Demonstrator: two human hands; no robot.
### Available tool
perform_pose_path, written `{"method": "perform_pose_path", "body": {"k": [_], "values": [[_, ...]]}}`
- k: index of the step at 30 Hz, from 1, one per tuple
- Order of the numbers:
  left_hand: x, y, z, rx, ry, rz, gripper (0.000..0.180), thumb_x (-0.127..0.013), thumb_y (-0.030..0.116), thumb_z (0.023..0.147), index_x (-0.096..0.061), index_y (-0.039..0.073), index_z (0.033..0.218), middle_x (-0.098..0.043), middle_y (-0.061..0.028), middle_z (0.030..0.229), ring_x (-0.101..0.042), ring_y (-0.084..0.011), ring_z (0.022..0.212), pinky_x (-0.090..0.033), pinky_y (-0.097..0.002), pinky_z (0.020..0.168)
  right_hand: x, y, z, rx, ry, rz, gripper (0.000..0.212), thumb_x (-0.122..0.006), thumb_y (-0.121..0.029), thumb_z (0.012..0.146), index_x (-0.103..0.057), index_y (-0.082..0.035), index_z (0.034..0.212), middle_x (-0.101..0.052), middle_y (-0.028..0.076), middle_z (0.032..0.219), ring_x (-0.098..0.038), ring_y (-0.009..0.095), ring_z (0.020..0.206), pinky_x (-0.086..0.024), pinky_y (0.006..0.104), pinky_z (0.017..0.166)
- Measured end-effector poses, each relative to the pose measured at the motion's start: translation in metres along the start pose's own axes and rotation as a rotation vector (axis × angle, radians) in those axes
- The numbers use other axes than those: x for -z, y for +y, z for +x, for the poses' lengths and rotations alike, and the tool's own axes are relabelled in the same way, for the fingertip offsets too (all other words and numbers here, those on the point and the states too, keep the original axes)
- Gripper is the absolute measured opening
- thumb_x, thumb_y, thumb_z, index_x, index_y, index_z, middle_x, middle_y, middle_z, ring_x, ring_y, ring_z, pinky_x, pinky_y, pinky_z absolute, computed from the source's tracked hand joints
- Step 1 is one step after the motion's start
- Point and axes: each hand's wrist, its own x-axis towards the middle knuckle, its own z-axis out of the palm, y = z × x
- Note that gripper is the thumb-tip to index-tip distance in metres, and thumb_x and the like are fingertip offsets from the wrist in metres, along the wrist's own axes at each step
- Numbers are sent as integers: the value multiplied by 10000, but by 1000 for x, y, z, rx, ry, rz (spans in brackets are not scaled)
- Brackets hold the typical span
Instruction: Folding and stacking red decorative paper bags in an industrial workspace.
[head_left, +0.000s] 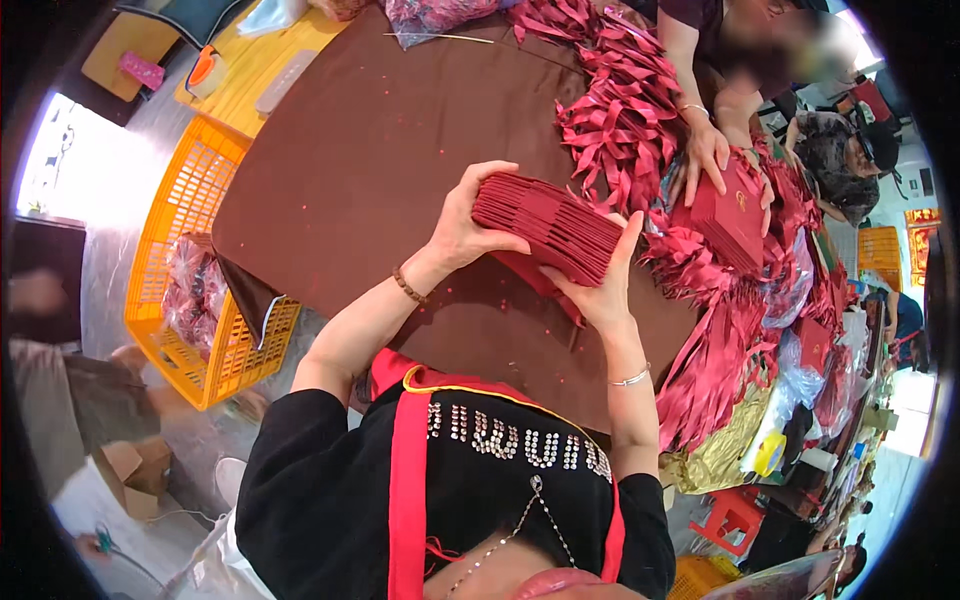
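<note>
Both forearms come up from the near side, elbows bent and spread, the left hand and right hand angled in toward each other over the table. And it's a two-handed grasp: fingers and thumbs are closed around opposite ends of a stack of dark-red folded pieces, held over the near-middle of the brown-covered table. A red panel shows just below the stack; whether it's joined on, I can't tell.

Look left and far: a broad stretch of brown covering, dotted with red specks, runs to the table's edge, with a yellow plastic crate beyond on the left. Over to the right it's tight, a mound of red ribbons crowding close to the right hand, and a co-worker's hand on red boxy pieces.

Textures now: thin, ridged layers in the stack, smooth table covering, limp, glossy ribbon strips, open latticework on the crate.
</note>
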Motion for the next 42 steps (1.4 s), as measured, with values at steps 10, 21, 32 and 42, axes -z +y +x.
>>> {"method": "perform_pose_path", "body": {"k": [10,21,32,42], "values": [[1,-27,-6,-21,59,30,784,-890,193,493,-429,43,1108,-577,-75,1034,-580,-137,936,-476,-289,824,-6,24,-7,-29,-12,37,1082,-852,-69,510,-178,-12,1354,-432,121,1145,-457,249,1088,-359,365,957],[12,-12,-6,-27,-112,251,737,-838,105,582,-392,65,1167,-567,-96,1072,-574,-190,989,-475,-321,850,23,0,-3,13,-148,102,1231,-860,-395,487,-110,-30,1392,-174,216,1422,-178,354,1326,-171,442,1086],[11,-15,-5,-13,-73,242,707,-833,125,597,-391,59,1145,-576,-102,1059,-591,-202,968,-491,-325,814,50,-50,-4,202,-197,-646,667,-733,-450,613,-542,-233,1214,-300,144,1397,-215,368,1311,-72,609,1039],[10,-13,-7,-58,-79,242,696,-833,130,601,-396,51,1136,-583,-105,1034,-604,-207,930,-496,-318,795,50,-52,-9,225,-226,-615,601,-728,-410,635,-566,-236,1186,-317,132,1382,-256,348,1296,-115,594,1036]]}}
